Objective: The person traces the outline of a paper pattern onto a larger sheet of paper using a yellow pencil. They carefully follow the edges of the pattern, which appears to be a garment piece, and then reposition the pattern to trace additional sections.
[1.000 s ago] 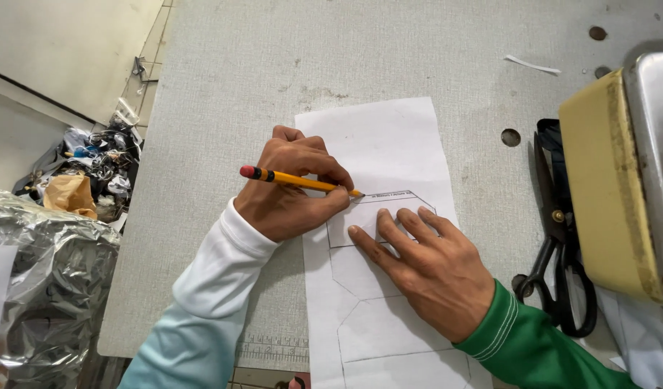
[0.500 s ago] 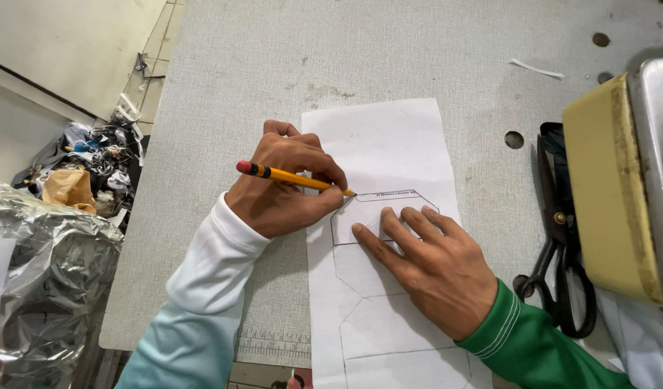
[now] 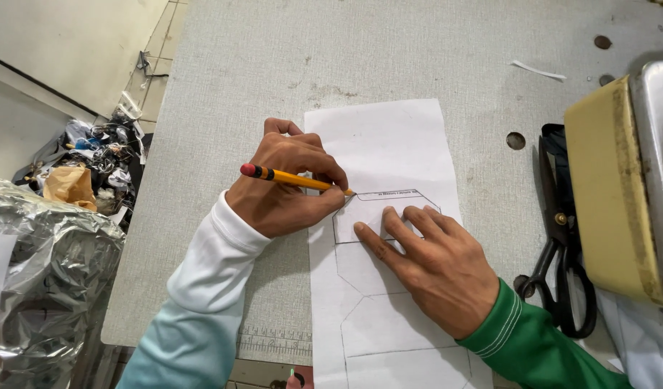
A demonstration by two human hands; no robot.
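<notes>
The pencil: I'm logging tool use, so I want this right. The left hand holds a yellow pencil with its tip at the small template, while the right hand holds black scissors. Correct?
Not quite. In the head view the right hand holds no scissors; it lies flat on the small template on the white paper. The black scissors lie apart on the table. The left hand does hold the yellow pencil.

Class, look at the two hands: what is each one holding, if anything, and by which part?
The left hand grips a yellow pencil near its tip end, eraser end free. The right hand holds nothing; its fingers press a small template flat on the white paper.
</notes>
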